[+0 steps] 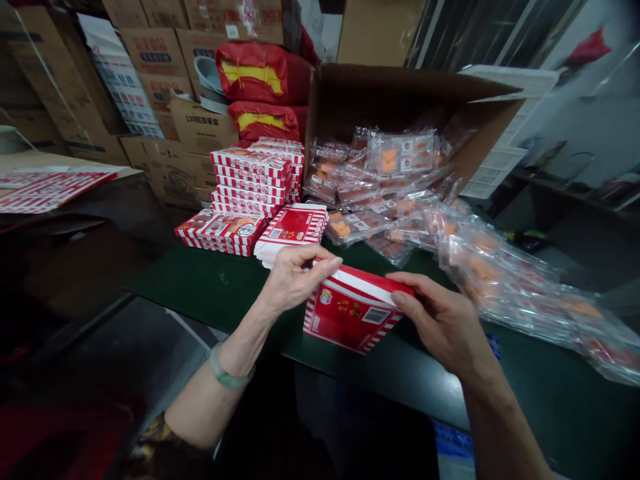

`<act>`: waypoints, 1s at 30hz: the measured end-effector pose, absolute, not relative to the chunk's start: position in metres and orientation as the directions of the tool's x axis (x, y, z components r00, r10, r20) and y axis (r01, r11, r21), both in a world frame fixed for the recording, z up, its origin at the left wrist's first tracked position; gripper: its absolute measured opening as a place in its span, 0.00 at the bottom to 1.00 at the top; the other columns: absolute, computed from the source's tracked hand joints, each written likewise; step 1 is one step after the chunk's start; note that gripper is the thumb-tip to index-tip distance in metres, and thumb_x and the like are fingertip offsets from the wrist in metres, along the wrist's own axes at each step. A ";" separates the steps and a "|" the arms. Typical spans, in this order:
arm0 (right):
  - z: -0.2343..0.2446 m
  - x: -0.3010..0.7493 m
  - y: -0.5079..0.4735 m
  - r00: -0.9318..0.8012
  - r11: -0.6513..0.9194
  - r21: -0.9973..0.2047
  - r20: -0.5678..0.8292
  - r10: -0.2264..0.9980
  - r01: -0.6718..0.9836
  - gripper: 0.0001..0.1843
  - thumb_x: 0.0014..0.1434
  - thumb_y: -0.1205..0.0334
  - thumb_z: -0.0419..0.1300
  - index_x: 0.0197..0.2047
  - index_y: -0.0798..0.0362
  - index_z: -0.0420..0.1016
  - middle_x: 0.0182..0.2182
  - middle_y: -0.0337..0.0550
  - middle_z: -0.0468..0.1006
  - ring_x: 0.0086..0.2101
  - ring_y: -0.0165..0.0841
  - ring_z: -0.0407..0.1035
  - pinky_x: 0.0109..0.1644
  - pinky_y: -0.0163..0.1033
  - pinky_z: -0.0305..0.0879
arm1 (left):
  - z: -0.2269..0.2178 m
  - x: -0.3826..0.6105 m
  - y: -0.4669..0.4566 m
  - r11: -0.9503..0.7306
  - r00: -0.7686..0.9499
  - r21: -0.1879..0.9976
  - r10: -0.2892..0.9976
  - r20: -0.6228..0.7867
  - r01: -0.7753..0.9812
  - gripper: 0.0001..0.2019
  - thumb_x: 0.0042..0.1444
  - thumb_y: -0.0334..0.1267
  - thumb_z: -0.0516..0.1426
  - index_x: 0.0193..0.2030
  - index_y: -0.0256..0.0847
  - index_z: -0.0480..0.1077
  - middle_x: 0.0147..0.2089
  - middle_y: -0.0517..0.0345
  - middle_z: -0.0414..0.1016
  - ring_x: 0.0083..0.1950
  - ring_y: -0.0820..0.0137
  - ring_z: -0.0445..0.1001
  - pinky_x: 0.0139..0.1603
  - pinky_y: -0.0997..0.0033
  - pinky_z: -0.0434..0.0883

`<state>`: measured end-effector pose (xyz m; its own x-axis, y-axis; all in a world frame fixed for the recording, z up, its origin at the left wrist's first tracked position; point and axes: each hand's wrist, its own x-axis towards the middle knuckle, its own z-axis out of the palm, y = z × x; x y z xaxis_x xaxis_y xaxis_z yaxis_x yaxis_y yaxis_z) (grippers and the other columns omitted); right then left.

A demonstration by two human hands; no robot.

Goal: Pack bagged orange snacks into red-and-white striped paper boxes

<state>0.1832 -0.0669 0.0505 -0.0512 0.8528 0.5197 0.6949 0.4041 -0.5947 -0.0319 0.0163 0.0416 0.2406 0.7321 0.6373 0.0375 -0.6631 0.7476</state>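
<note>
A red carton with white-striped edges and a barcode (350,312) stands tilted over the front of the green table. My left hand (300,277) pinches its upper left corner between thumb and fingers. At the upper right corner, my right hand (443,320) has its thumb on the near face and fingers behind the top edge. Just beyond the left hand lies a stack of flat red cartons (295,230). Beside that stack are finished-looking striped boxes (223,230), with a taller pile of striped boxes (250,177) behind them. What the carton contains is hidden.
Clear plastic packs with orange pieces (400,160) spill from a large cardboard box (470,127) across the right of the green table (215,280). Red bundles (265,73) and brown cartons (150,60) are stacked behind. Striped sheets (55,183) lie on a side table at left.
</note>
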 end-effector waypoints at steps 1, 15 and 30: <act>0.051 0.182 -0.066 -0.060 0.419 -0.563 0.546 0.836 0.712 0.12 0.60 0.57 0.55 0.43 0.52 0.75 0.34 0.41 0.80 0.30 0.30 0.73 0.31 0.31 0.68 | 0.041 -0.031 0.018 -0.666 0.233 0.745 0.730 0.642 0.032 0.09 0.52 0.40 0.59 0.26 0.38 0.74 0.23 0.58 0.74 0.24 0.74 0.69 0.26 0.75 0.66; 0.050 0.172 -0.069 -0.037 0.464 -0.504 0.647 0.761 0.729 0.12 0.63 0.60 0.52 0.41 0.52 0.76 0.34 0.42 0.81 0.31 0.31 0.75 0.32 0.33 0.69 | 0.034 -0.024 0.017 -0.673 0.175 0.739 0.724 0.667 -0.030 0.12 0.56 0.42 0.58 0.26 0.38 0.74 0.23 0.59 0.73 0.25 0.74 0.70 0.27 0.74 0.66; 0.012 0.161 -0.068 0.027 0.735 -0.538 0.814 0.581 0.413 0.13 0.61 0.65 0.54 0.47 0.48 0.74 0.47 0.47 0.75 0.45 0.38 0.71 0.47 0.47 0.68 | 0.007 -0.031 0.009 -0.969 0.174 0.235 0.244 0.954 0.074 0.10 0.58 0.32 0.55 0.45 0.41 0.73 0.42 0.50 0.78 0.42 0.67 0.77 0.41 0.65 0.74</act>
<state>0.1607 -0.0676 0.0124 0.0272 0.5807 0.8137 0.4133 0.7346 -0.5381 -0.0315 0.0094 0.0072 0.1742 0.2443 0.9539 0.0742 -0.9692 0.2347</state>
